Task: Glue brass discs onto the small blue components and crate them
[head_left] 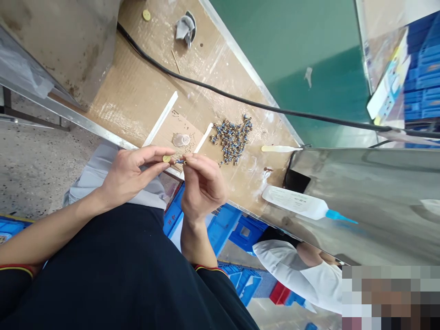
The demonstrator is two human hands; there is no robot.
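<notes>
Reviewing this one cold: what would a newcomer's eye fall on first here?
Probably the heap of small blue-and-brass parts on the brown worktop, just beyond the right hand. Next, the yellow disc between the thumb and fingers of the left hand, near the worktop's edge. The black cable also stands out, crossing the view above the heap, as does the white bottle with a blue nozzle at right.

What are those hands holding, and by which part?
Left hand: a yellow disc, seemingly by its edges. Right hand: a small blue part, seemingly by one end.
</notes>
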